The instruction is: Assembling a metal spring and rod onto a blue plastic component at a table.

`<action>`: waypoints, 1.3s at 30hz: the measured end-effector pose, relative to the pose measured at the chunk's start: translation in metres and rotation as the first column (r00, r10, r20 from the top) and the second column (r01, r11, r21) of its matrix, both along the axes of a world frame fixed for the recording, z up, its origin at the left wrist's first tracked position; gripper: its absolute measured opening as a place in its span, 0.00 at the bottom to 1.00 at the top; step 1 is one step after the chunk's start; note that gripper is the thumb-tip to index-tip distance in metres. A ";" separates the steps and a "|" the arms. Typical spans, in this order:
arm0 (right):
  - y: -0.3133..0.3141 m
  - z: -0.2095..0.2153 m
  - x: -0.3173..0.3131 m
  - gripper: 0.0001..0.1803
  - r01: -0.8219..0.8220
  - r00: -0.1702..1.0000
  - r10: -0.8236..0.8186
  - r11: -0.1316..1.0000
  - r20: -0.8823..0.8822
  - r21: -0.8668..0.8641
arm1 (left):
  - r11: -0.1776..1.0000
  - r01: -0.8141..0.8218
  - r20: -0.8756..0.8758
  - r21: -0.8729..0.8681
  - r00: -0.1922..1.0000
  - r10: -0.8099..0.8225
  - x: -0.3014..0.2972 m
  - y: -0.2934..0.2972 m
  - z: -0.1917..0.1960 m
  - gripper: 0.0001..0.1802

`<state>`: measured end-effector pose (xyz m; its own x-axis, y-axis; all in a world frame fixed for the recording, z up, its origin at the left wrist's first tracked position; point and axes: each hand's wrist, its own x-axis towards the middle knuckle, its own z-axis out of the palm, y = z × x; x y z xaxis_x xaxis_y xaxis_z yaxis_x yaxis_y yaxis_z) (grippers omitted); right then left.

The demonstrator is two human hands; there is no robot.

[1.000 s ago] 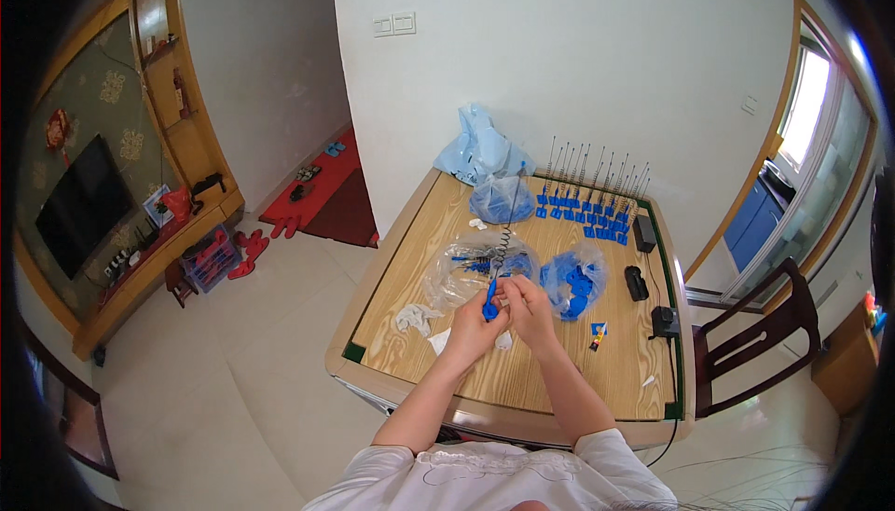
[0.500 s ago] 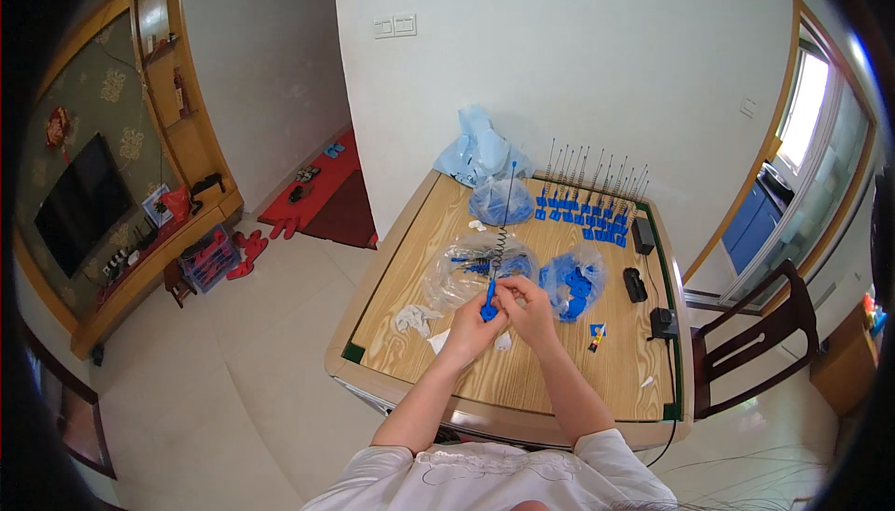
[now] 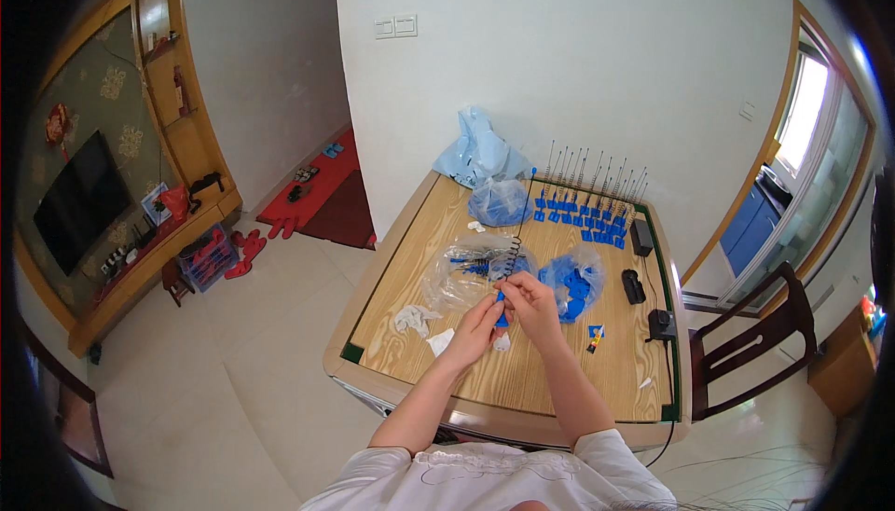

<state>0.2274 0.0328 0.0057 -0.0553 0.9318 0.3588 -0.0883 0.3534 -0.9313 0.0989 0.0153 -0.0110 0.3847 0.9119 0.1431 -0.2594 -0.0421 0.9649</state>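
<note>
Both hands meet over the wooden counter (image 3: 410, 310), pinching a small blue piece.

The left hand (image 3: 475, 323) and right hand (image 3: 533, 298) each close their grip on the blue piece (image 3: 502, 309), from which a coiled metal spring (image 3: 511, 252) rises, above the counter's middle. A clear plastic bag (image 3: 457, 273) lies just left, a bag of blue parts (image 3: 573, 283) just right. Rows of finished blue pieces with springs (image 3: 587, 208) stand at the far edge.

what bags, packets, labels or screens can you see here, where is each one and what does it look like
Television: left wall cabinet, flat dark rectangle, off.
Light blue bag: table's far left corner, crumpled.
Clear bag: table middle, in front of the hands, blue pieces inside.
Blue-filled bag: right of the hands, clear.
Labels: none readable.
</note>
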 end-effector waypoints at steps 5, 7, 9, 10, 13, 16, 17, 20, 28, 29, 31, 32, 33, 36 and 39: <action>0.000 -0.001 0.000 0.03 -0.011 1.000 0.011 1.000 -0.024 -0.011 | 1.000 -0.020 0.019 0.019 1.000 0.019 0.002 0.000 -0.003 0.10; -0.002 0.002 -0.001 0.03 0.014 1.000 -0.014 1.000 0.018 0.017 | 0.999 -0.029 0.025 0.021 0.999 0.028 0.002 -0.001 -0.001 0.10; -0.002 0.002 -0.001 0.03 0.036 0.997 -0.039 0.998 0.059 0.045 | 0.999 -0.039 0.031 0.022 0.999 0.038 0.001 -0.002 0.002 0.10; -0.001 0.001 0.000 0.03 0.029 0.998 -0.033 0.998 0.062 0.054 | 0.999 -0.029 0.045 0.017 0.999 0.029 0.001 -0.003 0.005 0.10; -0.002 0.002 0.000 0.03 0.018 0.998 -0.022 0.998 0.060 0.064 | 0.999 -0.019 0.051 0.028 0.999 0.018 0.000 -0.003 0.005 0.10; -0.001 -0.001 0.001 0.03 0.019 0.998 -0.023 0.997 0.061 0.071 | 0.999 -0.008 0.049 0.033 0.999 0.007 0.000 -0.002 0.005 0.10; 0.000 -0.002 0.001 0.03 0.022 0.997 -0.027 0.997 0.067 0.077 | 1.000 0.000 0.055 0.021 0.999 -0.001 -0.001 -0.002 0.005 0.10; -0.001 -0.001 0.002 0.03 0.002 0.997 -0.008 0.997 0.074 0.081 | 0.999 -0.019 0.058 0.030 0.998 0.017 0.001 -0.002 0.005 0.10; 0.005 0.011 0.002 0.06 -0.035 0.999 0.037 0.996 0.025 -0.083 | 0.991 0.077 0.227 -0.109 0.973 -0.051 -0.005 0.003 0.006 0.13; 0.009 0.015 0.002 0.07 -0.048 0.999 0.049 0.988 0.007 -0.149 | 0.985 0.095 0.281 -0.143 0.958 -0.052 -0.005 0.004 0.011 0.14; 0.016 0.023 -0.001 0.08 -0.078 0.996 0.071 0.981 -0.047 -0.175 | 0.983 0.064 0.291 -0.169 0.957 -0.012 -0.006 0.011 0.017 0.14; 0.019 0.026 -0.003 0.09 -0.111 0.991 0.092 0.973 -0.101 -0.200 | 0.980 0.032 0.300 -0.197 0.954 0.029 -0.008 0.014 0.019 0.14; 0.021 0.029 -0.005 0.09 -0.116 0.990 0.097 0.974 -0.100 -0.197 | 0.981 0.027 0.301 -0.193 0.953 0.033 -0.011 0.016 0.020 0.14; 0.025 0.041 -0.009 0.09 -0.154 0.986 0.144 0.981 -0.088 -0.122 | 0.971 0.165 0.407 -0.174 0.910 -0.081 -0.017 0.023 0.024 0.14; 0.023 0.053 -0.012 0.09 -0.220 0.972 0.208 0.969 -0.106 -0.115 | 0.977 0.153 0.438 -0.147 0.896 -0.074 -0.018 0.025 0.028 0.14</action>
<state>0.2153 0.0560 0.0584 -0.2305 0.9395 0.2535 -0.2374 0.1984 -0.9509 0.0806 0.0399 0.0168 0.4245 0.8909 0.1614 -0.6409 0.1697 0.7487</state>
